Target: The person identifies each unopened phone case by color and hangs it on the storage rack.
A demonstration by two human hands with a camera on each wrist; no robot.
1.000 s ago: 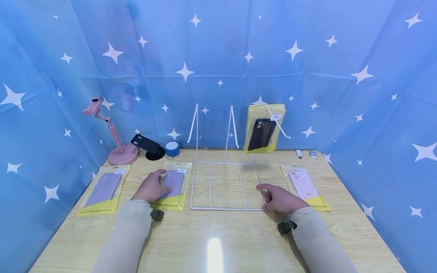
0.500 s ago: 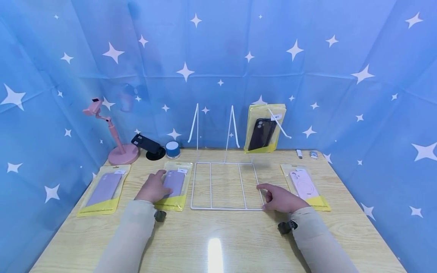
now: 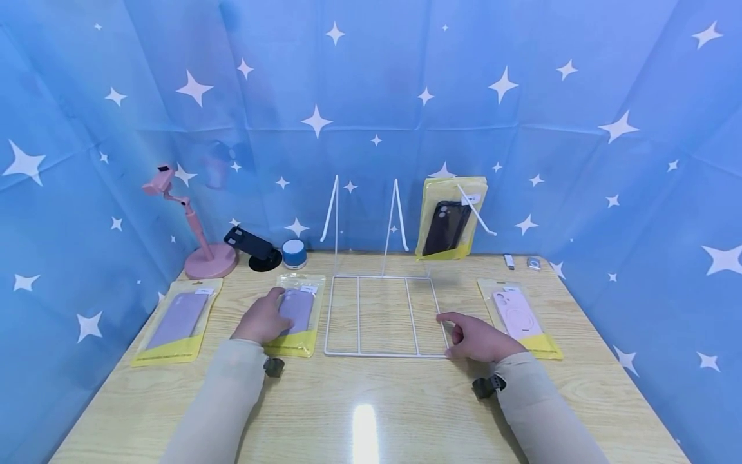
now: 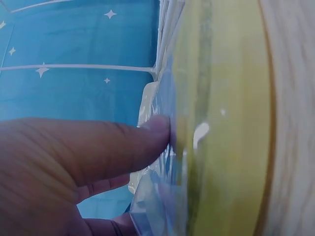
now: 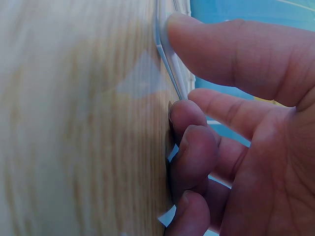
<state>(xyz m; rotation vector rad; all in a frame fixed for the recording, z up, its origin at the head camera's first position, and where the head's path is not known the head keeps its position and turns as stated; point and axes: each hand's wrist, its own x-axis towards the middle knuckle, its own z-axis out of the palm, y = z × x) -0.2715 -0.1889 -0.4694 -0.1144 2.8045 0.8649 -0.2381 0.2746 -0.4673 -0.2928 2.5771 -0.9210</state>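
My left hand [image 3: 263, 319] grips a clear and yellow bag [image 3: 306, 347] with a purple phone case [image 3: 297, 309] inside, lying left of the white wire rack [image 3: 371, 354]. In the left wrist view the thumb [image 4: 142, 140] presses on the glossy plastic, and the other fingers are partly hidden beyond it. My right hand [image 3: 478, 338] holds the rack by its right front corner, thumb at the corner and index finger on the side wire. Its other fingers [image 5: 197, 152] are curled against the tabletop in the right wrist view.
A bagged black phone case [image 3: 443, 229] hangs on the rack's right hook. Another bagged purple case [image 3: 176, 319] lies far left, a bagged pink case [image 3: 516, 312] right. Behind stand a pink stand [image 3: 209, 261], a black phone holder [image 3: 263, 261] and a blue round speaker [image 3: 294, 253].
My left hand has moved slightly right over the bag, and the bag's far edge has shifted a little. The right hand stays on the rack.
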